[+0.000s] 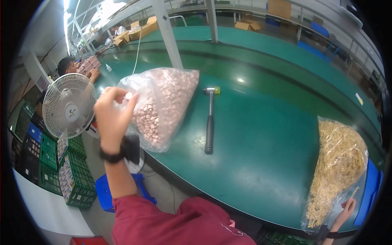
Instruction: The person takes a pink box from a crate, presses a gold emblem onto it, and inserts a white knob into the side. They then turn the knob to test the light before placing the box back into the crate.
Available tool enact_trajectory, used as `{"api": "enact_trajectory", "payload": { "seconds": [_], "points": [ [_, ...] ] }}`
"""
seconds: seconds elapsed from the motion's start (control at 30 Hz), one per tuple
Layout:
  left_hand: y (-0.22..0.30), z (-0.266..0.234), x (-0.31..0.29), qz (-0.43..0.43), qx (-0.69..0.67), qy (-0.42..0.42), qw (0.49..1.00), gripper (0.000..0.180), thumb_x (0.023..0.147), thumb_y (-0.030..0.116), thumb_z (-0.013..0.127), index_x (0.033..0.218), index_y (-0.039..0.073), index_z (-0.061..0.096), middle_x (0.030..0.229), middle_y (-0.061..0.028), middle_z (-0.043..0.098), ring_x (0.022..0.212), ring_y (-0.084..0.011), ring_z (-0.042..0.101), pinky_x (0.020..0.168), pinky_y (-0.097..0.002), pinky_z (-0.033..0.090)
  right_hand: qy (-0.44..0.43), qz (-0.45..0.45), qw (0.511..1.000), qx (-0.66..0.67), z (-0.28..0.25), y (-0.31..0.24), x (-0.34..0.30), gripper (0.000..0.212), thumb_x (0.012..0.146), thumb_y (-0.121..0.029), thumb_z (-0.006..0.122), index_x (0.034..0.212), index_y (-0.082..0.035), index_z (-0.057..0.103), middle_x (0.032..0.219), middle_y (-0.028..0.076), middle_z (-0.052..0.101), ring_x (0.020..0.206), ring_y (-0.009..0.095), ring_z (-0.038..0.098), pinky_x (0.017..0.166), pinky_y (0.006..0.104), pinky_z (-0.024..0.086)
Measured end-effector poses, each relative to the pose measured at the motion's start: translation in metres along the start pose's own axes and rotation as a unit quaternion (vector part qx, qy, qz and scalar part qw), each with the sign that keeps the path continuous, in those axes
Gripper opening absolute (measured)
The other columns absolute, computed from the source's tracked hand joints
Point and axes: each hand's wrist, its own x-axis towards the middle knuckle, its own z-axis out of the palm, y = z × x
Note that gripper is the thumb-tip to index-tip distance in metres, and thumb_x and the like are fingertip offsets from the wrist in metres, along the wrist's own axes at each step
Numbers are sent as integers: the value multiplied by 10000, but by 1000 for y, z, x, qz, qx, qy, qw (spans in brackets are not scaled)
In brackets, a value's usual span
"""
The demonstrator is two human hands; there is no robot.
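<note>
Raised at the left, my left hand (pixel 111 116) pinches a small pale cap-like piece (pixel 129 95) between thumb and fingertips. Just behind it lies an open clear plastic bag (pixel 177 87) full of small pink pieces (pixel 148 119). At the far right, my right hand (pixel 347 209) is closed at the lower edge of a second clear bag (pixel 337 163) holding many thin yellowish pieces. A small yellowish piece (pixel 355 192) shows at its fingertips. Between the bags a hammer (pixel 210 122) with a dark grip and a yellow-tipped head lies on the green work surface (pixel 253 163).
A white fan (pixel 70 108) stands left of the table, beside stacked green crates (pixel 77 179) and a blue stool (pixel 105 194). Another person (pixel 67 65) works at the far left near pink blocks. A metal post (pixel 167 32) rises behind the pink bag; blue trays (pixel 369 188) sit far right.
</note>
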Motion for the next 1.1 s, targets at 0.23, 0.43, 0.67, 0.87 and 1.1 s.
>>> {"api": "enact_trajectory", "payload": {
  "seconds": [0.23,0.43,0.67,0.87,1.1],
  "points": [
    [102,-40,-13,400,-850,8,343,258,725,-35,638,513,73,539,533,-21,525,467,-111,477,543,-263,408,34,18,999,36,10,-12,6,271,969,-194,447,733,-67,408,635,-17,334,586,76,356,561,221,321],
    [129,-14,11,435,-834,-61,332,313,713,-75,555,483,92,424,511,-24,432,538,-174,552,500,-297,433,39,-15,999,9,10,-6,2,270,968,-206,456,739,-67,423,634,-21,363,585,66,376,551,214,323],
    [128,-5,14,465,-803,-182,326,365,695,-117,482,448,99,321,485,-30,343,591,-234,615,490,-357,470,17,-15,999,-37,19,-12,0,270,967,-211,460,741,-68,427,628,-22,366,584,65,382,551,215,324],
    [124,1,3,414,-870,-223,147,324,653,-139,537,421,35,394,457,-46,357,482,-217,535,684,-511,543,-1,-19,999,-42,18,-4,1,267,967,-212,460,745,-67,436,630,-22,367,587,63,380,559,212,319],
    [131,10,12,416,-858,-226,198,282,675,-131,540,436,-7,455,448,-46,359,436,-195,472,801,-577,515,-5,-19,999,-45,15,-3,1,261,968,-210,458,749,-68,443,640,-21,368,594,60,375,565,209,311]
  ]
}}
